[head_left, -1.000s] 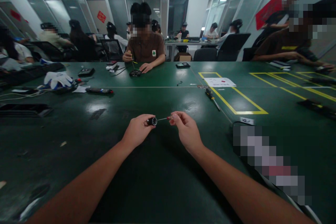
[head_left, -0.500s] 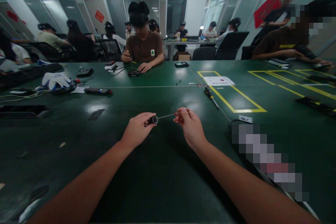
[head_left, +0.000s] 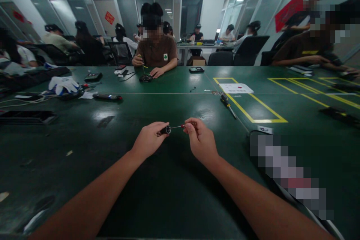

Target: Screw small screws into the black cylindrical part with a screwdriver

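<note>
My left hand [head_left: 149,137] is closed around a short black cylinder [head_left: 167,129], whose ringed round end points toward me and to the right. My right hand [head_left: 200,137] pinches a thin metal shaft [head_left: 176,127] with a red part at the fingertips. That shaft runs left toward the cylinder's end; whether it touches or enters it I cannot tell. The fingers hide the rest of what my right hand holds. Both hands are above the green table [head_left: 157,195].
A yellow-black screwdriver [head_left: 228,105] lies beyond my right hand, near a white sheet [head_left: 235,88]. A black-edged case [head_left: 254,146], mostly blurred, sits at right. White-blue gloves [head_left: 64,85] and a dark pen-like tool [head_left: 107,97] lie at left. A person [head_left: 156,50] works opposite.
My right hand has moved slightly closer to my left and turned, so less of the shaft shows between them. The left hand keeps its hold; the whole view has shifted a little.
</note>
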`<act>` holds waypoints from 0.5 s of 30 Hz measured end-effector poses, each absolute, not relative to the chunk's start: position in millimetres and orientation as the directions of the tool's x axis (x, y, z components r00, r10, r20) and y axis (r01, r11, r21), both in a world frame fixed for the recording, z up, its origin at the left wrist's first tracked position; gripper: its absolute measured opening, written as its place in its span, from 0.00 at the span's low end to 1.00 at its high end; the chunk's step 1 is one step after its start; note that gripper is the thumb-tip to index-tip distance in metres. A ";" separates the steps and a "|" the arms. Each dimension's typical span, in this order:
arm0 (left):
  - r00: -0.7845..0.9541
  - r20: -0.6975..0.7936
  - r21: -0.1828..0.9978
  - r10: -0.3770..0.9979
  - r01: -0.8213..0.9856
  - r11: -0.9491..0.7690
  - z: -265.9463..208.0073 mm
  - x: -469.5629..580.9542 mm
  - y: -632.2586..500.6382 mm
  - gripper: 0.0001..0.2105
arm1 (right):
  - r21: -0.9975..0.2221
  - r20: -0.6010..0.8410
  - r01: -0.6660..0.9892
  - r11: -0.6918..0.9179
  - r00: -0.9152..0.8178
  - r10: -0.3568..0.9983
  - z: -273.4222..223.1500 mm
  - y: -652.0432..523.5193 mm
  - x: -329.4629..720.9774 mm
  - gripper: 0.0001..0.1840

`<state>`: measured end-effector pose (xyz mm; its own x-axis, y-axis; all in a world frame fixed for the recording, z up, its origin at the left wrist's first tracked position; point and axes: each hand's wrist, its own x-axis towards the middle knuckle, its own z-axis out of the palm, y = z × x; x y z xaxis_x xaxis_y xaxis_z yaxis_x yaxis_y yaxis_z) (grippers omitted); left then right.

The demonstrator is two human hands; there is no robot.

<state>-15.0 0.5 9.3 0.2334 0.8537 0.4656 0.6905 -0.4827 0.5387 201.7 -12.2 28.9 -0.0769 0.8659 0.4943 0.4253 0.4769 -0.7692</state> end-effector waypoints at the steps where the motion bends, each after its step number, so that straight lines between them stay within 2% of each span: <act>1: 0.237 0.461 0.539 0.855 0.690 -0.483 8.8 -15.3 0.5 0.19 | -0.757 0.501 0.439 0.484 -0.085 0.861 29.4 -12.6 202.0 0.11; 15: 0.235 0.451 0.545 0.861 0.691 -0.474 10.8 -13.9 -0.3 0.18 | -0.591 0.578 0.582 0.559 -0.179 0.797 35.2 -19.2 202.1 0.10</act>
<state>-13.9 -0.3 10.8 0.2351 0.8609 0.4512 0.6913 -0.4744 0.5450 202.1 -19.2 35.2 -0.1788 0.7965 0.5776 0.5822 0.5589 -0.5905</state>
